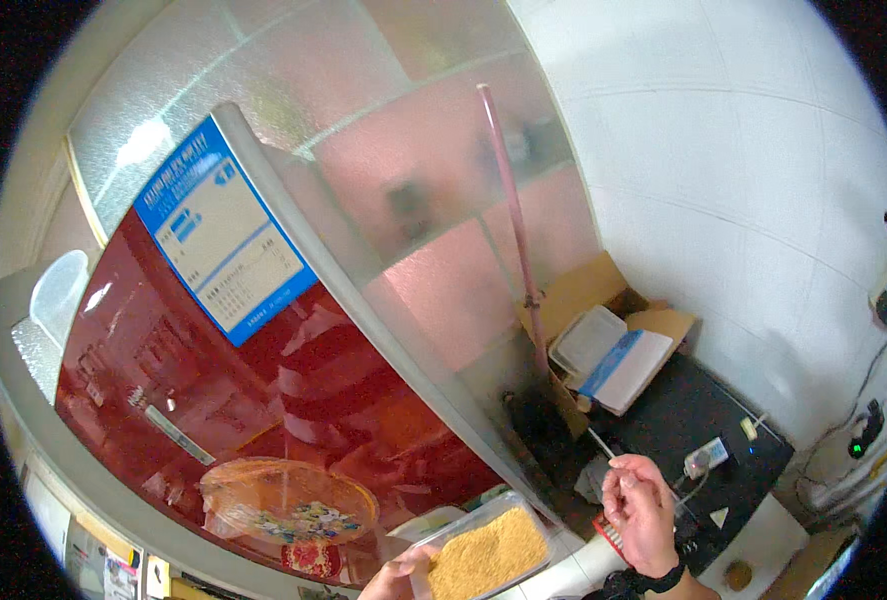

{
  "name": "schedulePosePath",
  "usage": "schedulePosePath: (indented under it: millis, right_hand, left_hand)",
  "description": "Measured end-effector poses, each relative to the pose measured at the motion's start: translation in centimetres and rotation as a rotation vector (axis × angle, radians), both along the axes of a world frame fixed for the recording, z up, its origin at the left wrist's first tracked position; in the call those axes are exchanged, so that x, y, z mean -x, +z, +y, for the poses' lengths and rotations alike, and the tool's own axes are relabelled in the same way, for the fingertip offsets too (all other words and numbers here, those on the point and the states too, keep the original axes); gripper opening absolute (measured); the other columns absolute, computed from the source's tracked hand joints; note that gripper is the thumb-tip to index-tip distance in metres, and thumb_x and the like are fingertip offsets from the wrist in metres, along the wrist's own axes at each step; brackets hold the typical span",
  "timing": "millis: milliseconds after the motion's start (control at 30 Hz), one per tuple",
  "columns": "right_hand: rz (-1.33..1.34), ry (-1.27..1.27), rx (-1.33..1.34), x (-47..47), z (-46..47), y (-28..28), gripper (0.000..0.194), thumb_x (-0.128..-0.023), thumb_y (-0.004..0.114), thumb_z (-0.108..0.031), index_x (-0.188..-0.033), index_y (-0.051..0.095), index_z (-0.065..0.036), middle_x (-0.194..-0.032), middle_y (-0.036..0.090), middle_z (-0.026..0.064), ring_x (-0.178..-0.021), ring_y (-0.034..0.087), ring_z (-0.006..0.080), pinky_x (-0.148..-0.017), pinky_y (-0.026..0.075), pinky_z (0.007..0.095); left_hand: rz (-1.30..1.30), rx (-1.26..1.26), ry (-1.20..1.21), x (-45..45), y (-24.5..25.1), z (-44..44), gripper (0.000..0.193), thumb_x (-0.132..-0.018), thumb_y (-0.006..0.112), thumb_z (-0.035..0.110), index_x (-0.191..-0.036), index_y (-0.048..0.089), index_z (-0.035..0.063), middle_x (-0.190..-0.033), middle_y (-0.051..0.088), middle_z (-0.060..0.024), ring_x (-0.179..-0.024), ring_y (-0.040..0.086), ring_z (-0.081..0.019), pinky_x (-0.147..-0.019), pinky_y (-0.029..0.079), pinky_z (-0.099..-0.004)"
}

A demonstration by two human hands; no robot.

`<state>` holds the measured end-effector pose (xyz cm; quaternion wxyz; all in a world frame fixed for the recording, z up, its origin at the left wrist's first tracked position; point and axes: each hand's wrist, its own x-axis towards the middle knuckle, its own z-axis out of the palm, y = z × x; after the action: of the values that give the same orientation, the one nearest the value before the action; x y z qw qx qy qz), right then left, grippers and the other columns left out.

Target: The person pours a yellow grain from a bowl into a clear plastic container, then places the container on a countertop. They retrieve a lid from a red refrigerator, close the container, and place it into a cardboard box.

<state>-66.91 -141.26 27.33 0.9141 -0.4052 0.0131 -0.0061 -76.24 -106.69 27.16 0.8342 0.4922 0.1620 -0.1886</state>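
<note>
My left hand (394, 576), at the bottom of the view, grips the left end of a clear plastic container (535, 517). Golden-yellow crumbs or coarse powder (488, 551) fill the container. My right hand (638, 502) is raised to the right of it, with a thin light-coloured stick or handle (601, 444) pinched between thumb and fingers. The far end of that stick points up and left, towards a cardboard box. A dark band circles my right wrist. Just below the right hand a red-edged brush-like item (610, 534) shows in part.
A glossy dark-red panel (263, 405) with a blue-and-white label (226, 232) stands at the left. An open cardboard box (563, 292) holding plastic containers (586, 341) rests on a black surface (661, 405), near a power strip (706, 457). A pink pole (511, 187) leans by frosted glass.
</note>
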Motion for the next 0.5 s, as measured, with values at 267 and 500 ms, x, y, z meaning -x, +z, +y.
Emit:
schedulePosePath:
  millis: [267,500]
  right_hand:
    - [-0.113,0.437,-0.265,-3.9,0.5,4.9,0.03,-0.099,0.055,-0.025,-0.122,0.053,-0.006,-0.096,0.059,0.0035,-0.065,0.051,0.0091,-0.05,0.036,0.0204]
    - [-0.455,0.524,-0.127,-4.0,2.7,11.3,0.025,-0.099,0.052,-0.017,-0.12,0.052,-0.003,-0.101,0.057,0.0043,-0.067,0.05,0.0081,-0.052,0.037,0.0193]
  left_hand:
    - [-0.077,0.041,0.117,3.0,4.1,-1.7,0.059,-0.085,0.062,0.042,-0.126,0.053,0.0008,-0.127,0.058,-0.0108,-0.117,0.057,-0.0262,-0.105,0.045,-0.0428]
    - [-0.204,0.047,0.069,3.8,9.4,-0.9,0.05,-0.09,0.059,0.041,-0.12,0.056,-0.0001,-0.128,0.059,-0.0116,-0.116,0.059,-0.0259,-0.101,0.048,-0.0409]
